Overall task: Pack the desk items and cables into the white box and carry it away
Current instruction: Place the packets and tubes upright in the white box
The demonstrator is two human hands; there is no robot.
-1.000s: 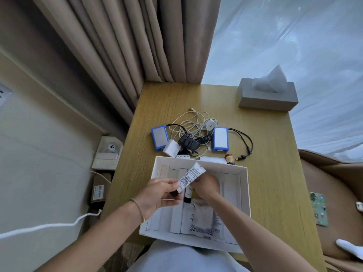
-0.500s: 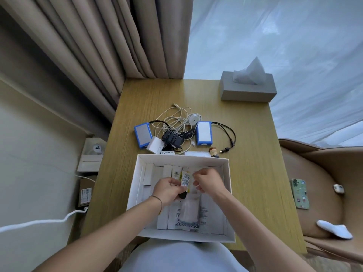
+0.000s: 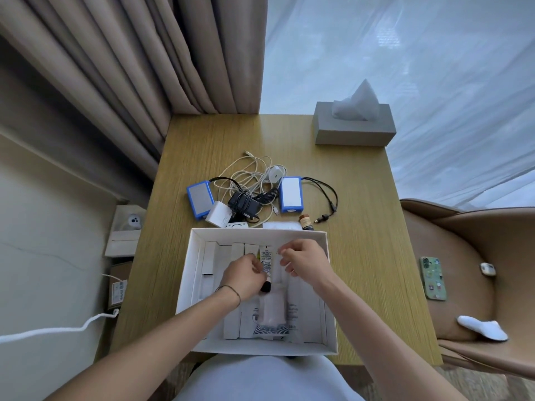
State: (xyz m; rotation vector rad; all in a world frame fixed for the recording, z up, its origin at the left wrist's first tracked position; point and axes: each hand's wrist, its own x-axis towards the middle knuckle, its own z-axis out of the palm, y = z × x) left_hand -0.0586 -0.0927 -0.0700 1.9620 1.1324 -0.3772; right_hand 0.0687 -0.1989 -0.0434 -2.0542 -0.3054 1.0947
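The white box [image 3: 186, 282] sits open at the desk's near edge. A printed tube with a black cap [image 3: 266, 260] lies in its middle, beyond a pink pouch [image 3: 272, 309] and flat white packets. My left hand [image 3: 246, 276] pinches the tube's left side. My right hand [image 3: 304, 260] hovers just right of the tube with its fingers apart, holding nothing. Behind the box lie two blue-edged packs [image 3: 199, 198] [image 3: 290, 193], tangled white cables [image 3: 249, 172], a black adapter [image 3: 243, 202], a white charger cube [image 3: 218, 217], a black lead [image 3: 328, 195] and a small brown bottle [image 3: 305, 221].
A grey tissue box [image 3: 354, 128] stands at the desk's far right corner. To the right, a tan chair [image 3: 469, 244] holds a phone [image 3: 432, 277], an earbud case [image 3: 487, 269] and a white sock [image 3: 483, 328]. Curtains hang behind; small boxes and a white cord [image 3: 58, 329] are at left.
The tube went from raised and tilted in both hands down flat into the box. My right hand has let go of it and opened.
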